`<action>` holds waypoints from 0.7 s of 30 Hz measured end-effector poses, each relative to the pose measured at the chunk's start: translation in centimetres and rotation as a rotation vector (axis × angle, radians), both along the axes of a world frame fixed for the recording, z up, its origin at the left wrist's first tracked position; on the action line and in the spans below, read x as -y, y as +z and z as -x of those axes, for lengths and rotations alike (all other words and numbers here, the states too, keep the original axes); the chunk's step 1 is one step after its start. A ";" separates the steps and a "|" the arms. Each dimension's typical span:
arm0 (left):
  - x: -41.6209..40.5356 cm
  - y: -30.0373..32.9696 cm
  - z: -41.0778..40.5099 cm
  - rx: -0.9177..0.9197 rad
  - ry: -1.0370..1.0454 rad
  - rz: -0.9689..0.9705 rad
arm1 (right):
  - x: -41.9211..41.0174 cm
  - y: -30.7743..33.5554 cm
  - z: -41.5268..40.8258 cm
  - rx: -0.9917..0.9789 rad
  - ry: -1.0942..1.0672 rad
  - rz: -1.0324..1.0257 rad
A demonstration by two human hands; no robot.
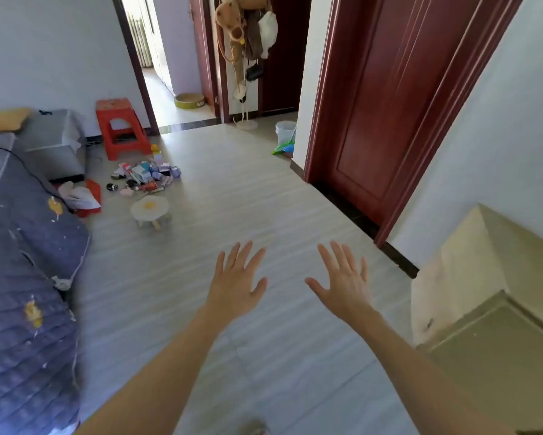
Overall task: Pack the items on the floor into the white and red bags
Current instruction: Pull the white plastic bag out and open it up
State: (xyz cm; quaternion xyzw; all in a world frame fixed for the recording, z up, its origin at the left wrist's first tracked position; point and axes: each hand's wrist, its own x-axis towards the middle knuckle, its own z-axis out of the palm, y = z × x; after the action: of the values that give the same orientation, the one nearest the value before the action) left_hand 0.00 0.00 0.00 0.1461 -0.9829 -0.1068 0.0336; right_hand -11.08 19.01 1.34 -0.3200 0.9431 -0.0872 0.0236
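A heap of small items, boxes, tubes and little jars, lies on the grey floor at the far left, in front of a red stool. Left of the heap, against the bed, lie a crumpled white bag and a red bag under it. My left hand and my right hand are stretched out in front of me over bare floor, palms down, fingers spread, holding nothing. Both hands are well short of the heap and the bags.
A bed with a blue quilt fills the left side. A small egg-shaped stool stands near the heap, a red plastic stool behind it. A dark red door and a beige cabinet are on the right.
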 end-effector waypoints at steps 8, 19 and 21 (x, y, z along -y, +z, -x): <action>6.5 -4.1 6.9 0.028 0.083 -0.040 | 7.1 -4.8 6.8 0.101 0.037 -0.082; 17.8 -4.7 23.0 0.006 0.230 -0.021 | 20.4 -6.0 25.1 0.000 0.219 -0.022; 19.9 -4.8 26.0 0.009 0.270 -0.025 | 22.9 -6.1 28.6 -0.007 0.261 -0.007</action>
State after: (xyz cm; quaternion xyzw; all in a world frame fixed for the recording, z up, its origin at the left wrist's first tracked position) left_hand -26.03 -19.85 -4.82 0.2777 -0.9531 -0.1129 0.0413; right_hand -39.72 -3.88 -4.72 -0.4402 0.8938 -0.0788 0.0327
